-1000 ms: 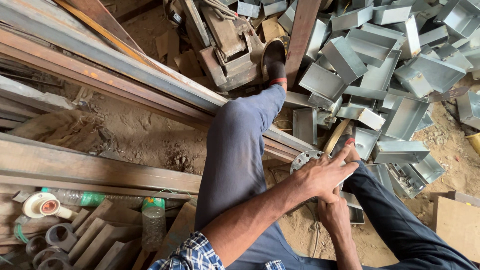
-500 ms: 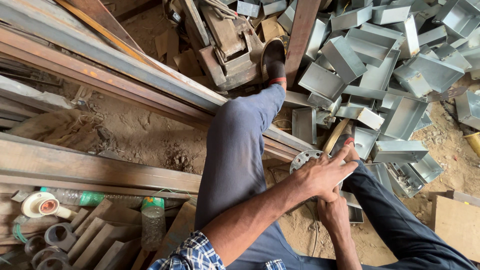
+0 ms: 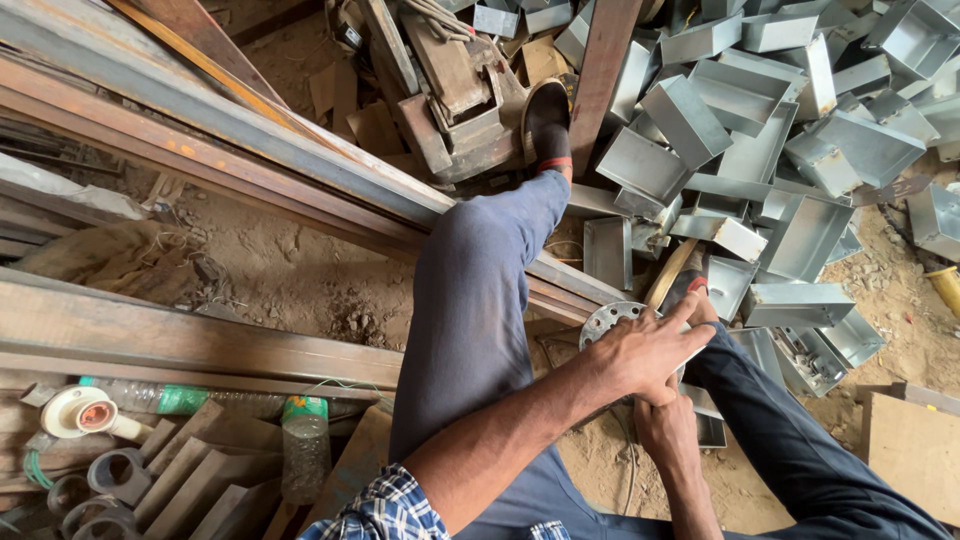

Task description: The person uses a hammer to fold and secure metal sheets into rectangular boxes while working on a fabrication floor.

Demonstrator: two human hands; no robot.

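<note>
1. a person sat on a dirt floor among scrap metal, left leg [image 3: 480, 330] stretched over long rusty beams [image 3: 250, 140], the foot in a black shoe [image 3: 547, 125].
2. the left hand [image 3: 640, 350] lay palm down on a round perforated metal disc [image 3: 610, 320], fingers spread and partly curled over its edge.
3. the right hand [image 3: 665, 425] sat just under the left, touching it; how far it was open, and what it held, could not be told.
4. the disc rested beside the left knee, near a wooden handle [image 3: 668, 275].
5. grey sheet-metal boxes [image 3: 800, 150] lay heaped to the right.
6. plastic bottles [image 3: 300, 440] and a roll of tape [image 3: 80, 412] lay at lower left.
</note>
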